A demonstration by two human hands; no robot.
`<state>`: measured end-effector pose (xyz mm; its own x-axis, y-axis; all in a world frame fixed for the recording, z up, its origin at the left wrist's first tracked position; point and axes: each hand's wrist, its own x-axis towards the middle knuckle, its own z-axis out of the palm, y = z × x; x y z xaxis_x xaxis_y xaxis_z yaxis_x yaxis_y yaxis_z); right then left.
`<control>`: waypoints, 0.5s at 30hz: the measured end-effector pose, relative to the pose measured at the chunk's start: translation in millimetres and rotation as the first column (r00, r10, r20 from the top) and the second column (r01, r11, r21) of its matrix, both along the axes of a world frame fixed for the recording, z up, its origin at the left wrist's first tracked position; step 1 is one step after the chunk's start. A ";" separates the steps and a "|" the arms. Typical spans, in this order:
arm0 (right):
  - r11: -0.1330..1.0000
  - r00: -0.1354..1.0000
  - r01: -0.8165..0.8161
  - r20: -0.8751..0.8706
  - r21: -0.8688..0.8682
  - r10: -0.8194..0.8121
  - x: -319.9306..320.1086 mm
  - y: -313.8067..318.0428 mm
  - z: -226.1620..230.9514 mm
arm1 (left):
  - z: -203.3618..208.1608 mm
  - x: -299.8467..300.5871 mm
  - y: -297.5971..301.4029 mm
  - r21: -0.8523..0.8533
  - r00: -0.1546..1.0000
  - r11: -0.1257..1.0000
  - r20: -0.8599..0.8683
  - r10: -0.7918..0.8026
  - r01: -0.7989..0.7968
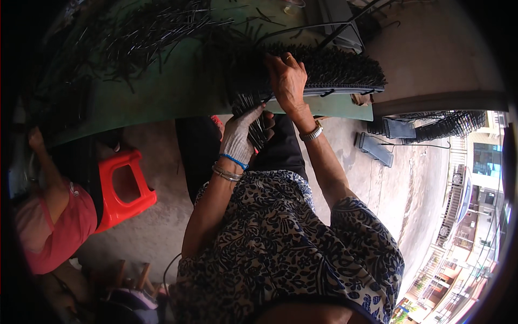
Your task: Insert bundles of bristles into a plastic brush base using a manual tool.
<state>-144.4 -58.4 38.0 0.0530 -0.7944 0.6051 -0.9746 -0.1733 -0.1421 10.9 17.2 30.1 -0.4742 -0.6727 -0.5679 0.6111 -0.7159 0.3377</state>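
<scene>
Gloved left hand grips black pins; right hand flat on rack.

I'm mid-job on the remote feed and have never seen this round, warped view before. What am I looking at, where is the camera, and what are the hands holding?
There is no machine here: a person works with two hands. The single picture comes from a wide fisheye camera on that person's head, looking down, so straight edges bend near the rim. The forearms come up from the lower edge. The left hand, in a worn glove, grips a bundle of thin dark metal pins. The bare right hand rests on a long dark rack packed with such pins. Both are at the edge of a green table, where more loose pins lie scattered. A red plastic stool stands lower left, beside another person.
</scene>
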 end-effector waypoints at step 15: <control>0.989 0.969 -0.105 0.213 -0.106 0.126 -7.4 -1.3 -4.8 | -7.2 1.0 1.5 -0.014 1.000 1.000 -0.025 0.019 -0.020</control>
